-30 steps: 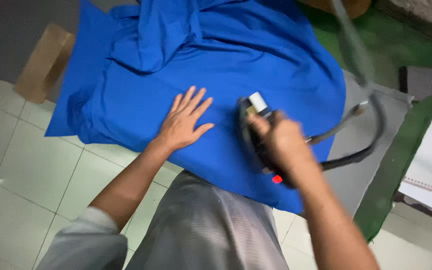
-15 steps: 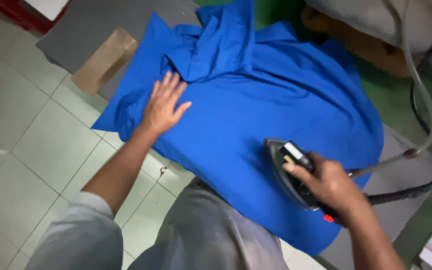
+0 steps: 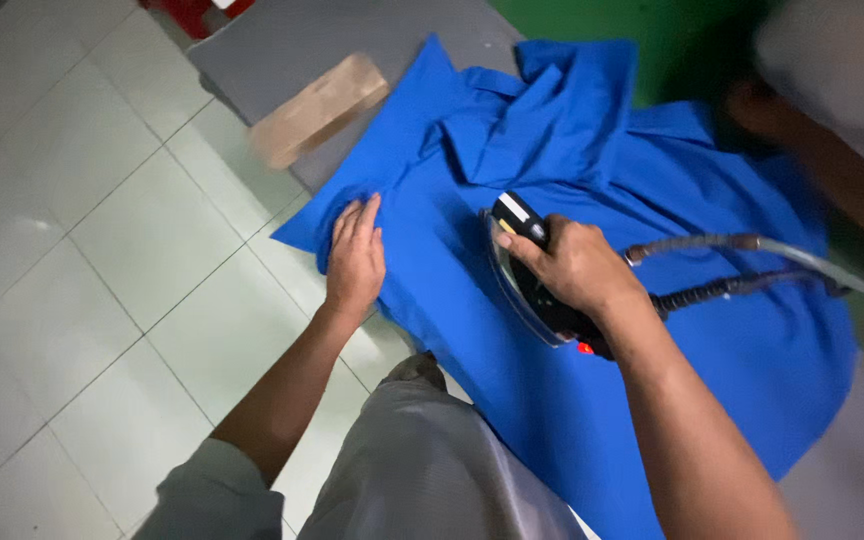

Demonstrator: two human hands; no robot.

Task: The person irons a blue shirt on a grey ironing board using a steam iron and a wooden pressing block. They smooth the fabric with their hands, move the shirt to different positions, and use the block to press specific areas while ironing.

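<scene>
A bright blue garment (image 3: 712,330) lies spread over a grey padded ironing surface (image 3: 312,50). My right hand (image 3: 577,268) grips the handle of a black steam iron (image 3: 527,265), which rests flat on the middle of the cloth. A hose and cable (image 3: 742,262) run from the iron to the right. My left hand (image 3: 354,255) lies flat with fingers together on the garment's left edge, pressing it down. The collar part (image 3: 552,115) is bunched at the far side.
A brown cardboard piece (image 3: 317,108) lies on the grey surface near its left edge. White floor tiles (image 3: 82,250) spread to the left. Green surface (image 3: 692,40) and a pale bundle (image 3: 842,70) sit at the far right. A red object (image 3: 187,12) shows at the top.
The iron has slid left across the cloth from its right part to the middle. My left hand moved down to the garment's left edge. The view has shifted.
</scene>
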